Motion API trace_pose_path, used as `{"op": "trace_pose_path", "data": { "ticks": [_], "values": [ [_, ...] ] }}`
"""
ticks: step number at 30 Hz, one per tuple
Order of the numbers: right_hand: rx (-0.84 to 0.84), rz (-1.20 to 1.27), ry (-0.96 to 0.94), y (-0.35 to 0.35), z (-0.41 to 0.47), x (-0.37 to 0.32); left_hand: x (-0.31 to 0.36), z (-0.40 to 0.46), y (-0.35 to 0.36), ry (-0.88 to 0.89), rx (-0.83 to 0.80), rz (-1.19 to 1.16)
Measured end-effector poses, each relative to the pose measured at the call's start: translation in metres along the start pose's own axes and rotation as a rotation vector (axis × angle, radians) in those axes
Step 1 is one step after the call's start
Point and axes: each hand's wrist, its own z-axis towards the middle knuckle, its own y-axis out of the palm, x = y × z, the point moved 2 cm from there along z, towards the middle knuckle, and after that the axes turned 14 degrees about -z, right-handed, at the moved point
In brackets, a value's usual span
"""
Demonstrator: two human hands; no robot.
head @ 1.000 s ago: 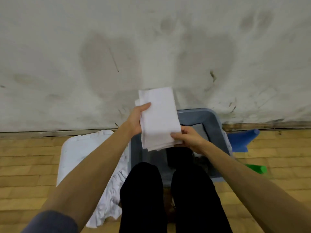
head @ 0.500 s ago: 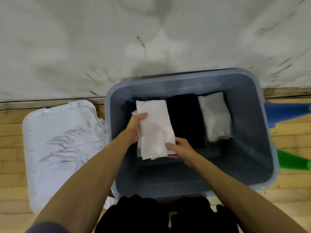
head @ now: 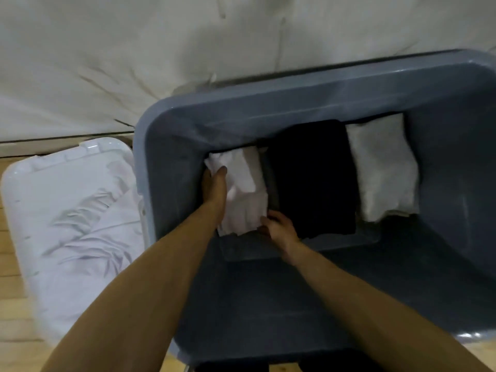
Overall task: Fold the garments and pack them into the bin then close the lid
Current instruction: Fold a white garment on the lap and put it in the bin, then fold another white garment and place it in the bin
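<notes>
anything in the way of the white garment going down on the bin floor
Nothing visible. The white garment, held by the left hand and right hand, goes into the free slot left of the black garment in the bin.

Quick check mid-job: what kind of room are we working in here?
Probably a bare indoor room, with the work done on the floor. A scuffed white wall meets wood plank flooring, and the grey bin stands right against that wall; no furniture shows.
</notes>
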Motion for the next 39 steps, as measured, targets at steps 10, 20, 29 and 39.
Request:
{"op": "trace_pose_path", "data": {
  "ticks": [10,20,29,39],
  "values": [
    [0.054,0.090,0.144,0.006,0.011,0.011,-0.014,0.011,0.007,0.057,-0.061,0.107],
    [-0.024,0.040,0.268,-0.007,-0.028,0.004,-0.012,-0.031,-0.003,-0.084,0.009,0.294],
    [-0.078,-0.146,0.015,-0.033,-0.114,-0.065,0.030,-0.114,-0.021,-0.232,-0.282,0.404],
    [-0.026,-0.365,-0.358,-0.003,-0.255,-0.158,0.128,-0.214,-0.113,-0.026,-0.377,0.241]
  ]
}}
